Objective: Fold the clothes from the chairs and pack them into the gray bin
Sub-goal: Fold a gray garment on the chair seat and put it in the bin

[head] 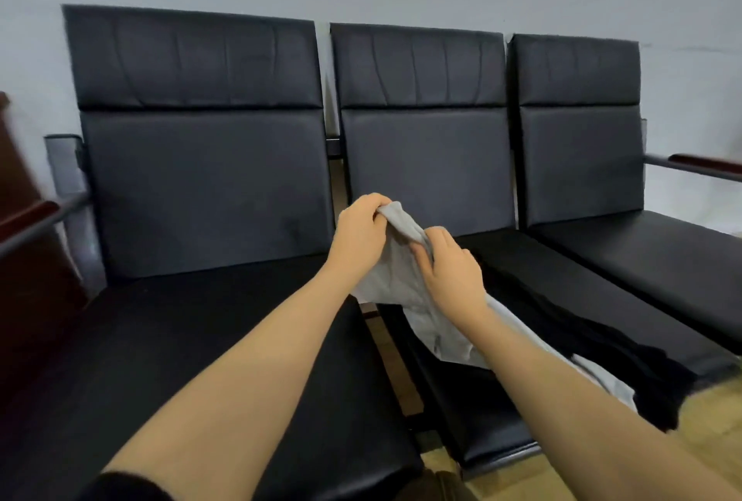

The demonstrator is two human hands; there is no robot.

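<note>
Both hands are up over the middle chair (425, 163), and they have hold of the light gray garment (397, 259). The left hand (359, 235) grips the top edge of the cloth, fingers curled tightly over a bunched fold just in front of the middle chair's backrest. The right hand (451, 271) sits just beside it, lower down, fingers curled and pressing into the fabric, thumb tucked against the cloth.

From that grip the gray garment hangs down and trails across the front of the middle chair's seat, its lower end running under the right forearm toward the seat's front corner. A black garment (582, 344) lies crumpled on the same seat, to the right of the gray one and touching it, spilling over the front edge.

To the left of the middle chair stands the left chair (200, 163), its seat beneath the left forearm. To the right stands the right chair (578, 147), with a dark red armrest (702, 163) on its far side. The gray bin is out of view.
</note>
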